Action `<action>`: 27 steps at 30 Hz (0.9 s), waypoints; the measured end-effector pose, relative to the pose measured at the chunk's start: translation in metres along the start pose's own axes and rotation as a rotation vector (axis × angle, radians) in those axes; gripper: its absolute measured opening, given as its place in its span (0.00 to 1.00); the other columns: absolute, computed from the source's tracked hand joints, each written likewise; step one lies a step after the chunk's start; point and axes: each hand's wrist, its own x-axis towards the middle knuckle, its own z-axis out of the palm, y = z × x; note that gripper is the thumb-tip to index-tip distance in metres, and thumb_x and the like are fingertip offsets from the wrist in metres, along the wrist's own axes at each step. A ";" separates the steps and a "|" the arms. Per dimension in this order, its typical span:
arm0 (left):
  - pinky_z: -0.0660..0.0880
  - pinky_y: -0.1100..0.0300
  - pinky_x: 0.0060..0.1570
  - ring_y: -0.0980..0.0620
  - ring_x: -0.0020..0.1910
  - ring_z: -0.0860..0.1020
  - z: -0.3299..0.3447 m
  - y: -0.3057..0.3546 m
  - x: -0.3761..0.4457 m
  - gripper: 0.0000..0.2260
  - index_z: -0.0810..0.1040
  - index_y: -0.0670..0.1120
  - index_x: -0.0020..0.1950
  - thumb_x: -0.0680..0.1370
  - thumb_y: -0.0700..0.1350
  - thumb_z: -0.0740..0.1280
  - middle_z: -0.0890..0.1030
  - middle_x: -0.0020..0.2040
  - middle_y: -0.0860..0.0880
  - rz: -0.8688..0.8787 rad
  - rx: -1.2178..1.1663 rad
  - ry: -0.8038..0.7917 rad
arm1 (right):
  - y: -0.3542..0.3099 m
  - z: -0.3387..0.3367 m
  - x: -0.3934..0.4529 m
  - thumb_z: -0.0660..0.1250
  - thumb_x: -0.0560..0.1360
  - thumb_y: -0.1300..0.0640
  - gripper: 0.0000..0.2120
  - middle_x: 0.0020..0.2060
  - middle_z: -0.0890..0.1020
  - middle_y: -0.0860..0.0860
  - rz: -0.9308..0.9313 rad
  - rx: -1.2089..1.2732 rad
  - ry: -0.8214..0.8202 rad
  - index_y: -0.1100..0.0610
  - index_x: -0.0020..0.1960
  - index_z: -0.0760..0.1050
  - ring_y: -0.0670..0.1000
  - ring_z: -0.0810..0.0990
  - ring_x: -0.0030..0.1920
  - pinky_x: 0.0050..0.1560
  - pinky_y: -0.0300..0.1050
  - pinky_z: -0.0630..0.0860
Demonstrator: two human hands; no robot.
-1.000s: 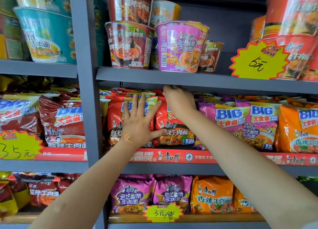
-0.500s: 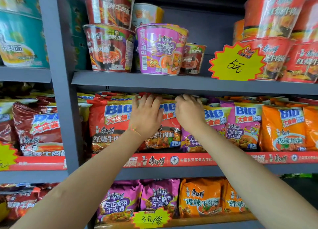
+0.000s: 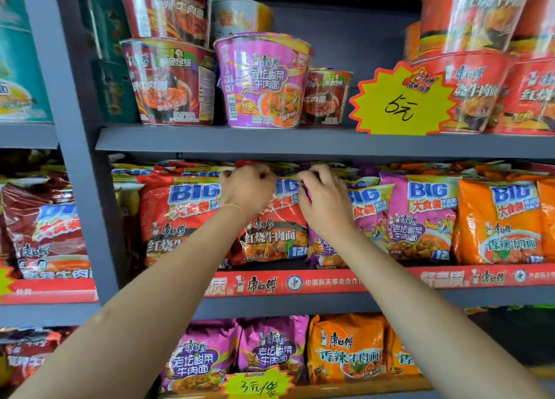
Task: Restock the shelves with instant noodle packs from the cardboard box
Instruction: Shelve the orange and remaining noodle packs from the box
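left hand (image 3: pixel 247 188): fingers curling over the top edge of the red noodle pack (image 3: pixel 271 233), gripping its upper seam just under the shelf above, likely to seat the pack upright in its row. right hand (image 3: pixel 322 197): fingers bent and pinching at the top of the same pack where it is meeting the purple noodle pack (image 3: pixel 369 218), seemingly parting the two so the red one is fitting between its neighbours. red noodle pack: standing on end at the front edge of the middle shelf (image 3: pixel 300 304), behind the red price strip (image 3: pixel 315 283), face out, touching a second red pack (image 3: pixel 177 215) toward the left upright (image 3: pixel 90 188) and the purple one on its right. further right along the same front edge, another purple pack (image 3: pixel 420 218) and an orange pack (image 3: pixel 498 221) are standing in the same facing, presumably for label reading. upper shelf (image 3: pixel 270 142): cup noodles, among them a purple cup (image 3: pixel 261 80), sitting at its front edge beside a yellow price tag (image 3: pixel 402 98). lower shelf: smaller packs standing in a row. cardboard box: not showing in view.
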 end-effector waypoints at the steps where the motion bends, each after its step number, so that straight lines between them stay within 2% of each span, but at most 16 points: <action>1: 0.61 0.51 0.61 0.46 0.44 0.76 -0.001 0.001 0.001 0.12 0.78 0.52 0.40 0.79 0.48 0.58 0.80 0.37 0.50 -0.012 -0.018 0.009 | 0.000 0.000 0.000 0.69 0.76 0.61 0.08 0.56 0.78 0.58 0.011 0.018 0.005 0.57 0.55 0.80 0.61 0.78 0.56 0.55 0.58 0.76; 3: 0.60 0.51 0.62 0.48 0.41 0.73 -0.002 0.002 0.000 0.12 0.76 0.53 0.39 0.80 0.49 0.59 0.77 0.33 0.52 -0.015 -0.056 0.019 | -0.001 -0.003 0.001 0.68 0.76 0.60 0.08 0.58 0.78 0.57 0.037 0.074 -0.010 0.57 0.55 0.80 0.60 0.78 0.59 0.58 0.57 0.74; 6: 0.58 0.51 0.64 0.49 0.39 0.74 -0.001 -0.001 -0.005 0.11 0.75 0.53 0.40 0.81 0.47 0.59 0.77 0.32 0.53 0.038 -0.102 0.023 | -0.007 -0.012 0.008 0.66 0.79 0.57 0.11 0.54 0.80 0.54 0.175 0.253 -0.065 0.58 0.60 0.74 0.58 0.80 0.54 0.57 0.56 0.74; 8: 0.56 0.54 0.60 0.47 0.41 0.77 0.001 -0.007 -0.009 0.08 0.76 0.53 0.46 0.81 0.45 0.58 0.79 0.34 0.51 0.103 -0.117 0.037 | -0.011 -0.016 0.014 0.64 0.81 0.55 0.16 0.56 0.81 0.55 0.287 0.317 -0.124 0.59 0.66 0.70 0.58 0.81 0.54 0.61 0.56 0.73; 10: 0.56 0.57 0.54 0.44 0.40 0.78 0.001 -0.010 -0.012 0.07 0.74 0.50 0.50 0.82 0.43 0.57 0.80 0.34 0.48 0.168 -0.106 0.052 | -0.013 -0.016 0.018 0.62 0.81 0.54 0.17 0.59 0.80 0.56 0.322 0.255 -0.197 0.59 0.68 0.70 0.59 0.79 0.58 0.64 0.55 0.69; 13: 0.62 0.54 0.54 0.41 0.39 0.78 -0.004 -0.009 -0.013 0.07 0.74 0.47 0.53 0.82 0.43 0.57 0.79 0.34 0.48 0.247 0.006 0.066 | -0.015 -0.015 0.022 0.60 0.81 0.55 0.13 0.60 0.77 0.54 0.341 0.138 -0.248 0.57 0.62 0.76 0.57 0.75 0.61 0.61 0.53 0.65; 18: 0.66 0.53 0.56 0.40 0.42 0.80 -0.009 -0.013 -0.012 0.10 0.78 0.46 0.56 0.83 0.48 0.59 0.83 0.39 0.46 0.271 0.039 0.050 | -0.016 -0.014 0.024 0.61 0.79 0.57 0.07 0.50 0.80 0.50 0.418 0.254 -0.202 0.55 0.51 0.78 0.55 0.76 0.55 0.55 0.49 0.63; 20: 0.66 0.53 0.58 0.42 0.41 0.81 -0.007 -0.016 -0.015 0.12 0.79 0.48 0.56 0.83 0.51 0.58 0.83 0.37 0.47 0.291 0.034 0.057 | -0.017 -0.017 0.024 0.61 0.79 0.57 0.07 0.45 0.80 0.47 0.454 0.361 -0.188 0.54 0.50 0.78 0.53 0.77 0.51 0.58 0.49 0.65; 22: 0.66 0.53 0.58 0.43 0.42 0.81 -0.008 -0.017 -0.018 0.11 0.80 0.49 0.55 0.83 0.50 0.59 0.83 0.37 0.48 0.298 0.033 0.056 | -0.016 -0.019 0.024 0.62 0.79 0.56 0.07 0.43 0.80 0.46 0.492 0.454 -0.200 0.54 0.50 0.80 0.53 0.78 0.49 0.64 0.55 0.69; 24: 0.67 0.53 0.58 0.42 0.42 0.80 -0.011 -0.014 -0.019 0.10 0.81 0.49 0.53 0.82 0.47 0.59 0.81 0.36 0.49 0.259 -0.017 0.022 | -0.015 -0.021 0.025 0.63 0.79 0.55 0.07 0.42 0.82 0.48 0.519 0.508 -0.214 0.54 0.50 0.80 0.54 0.80 0.49 0.64 0.59 0.71; 27: 0.71 0.49 0.55 0.43 0.39 0.77 -0.018 -0.007 -0.014 0.09 0.78 0.49 0.46 0.81 0.45 0.59 0.78 0.33 0.50 0.149 -0.090 -0.046 | -0.015 -0.023 0.025 0.62 0.80 0.55 0.08 0.42 0.83 0.49 0.527 0.523 -0.212 0.54 0.49 0.80 0.55 0.80 0.48 0.64 0.59 0.71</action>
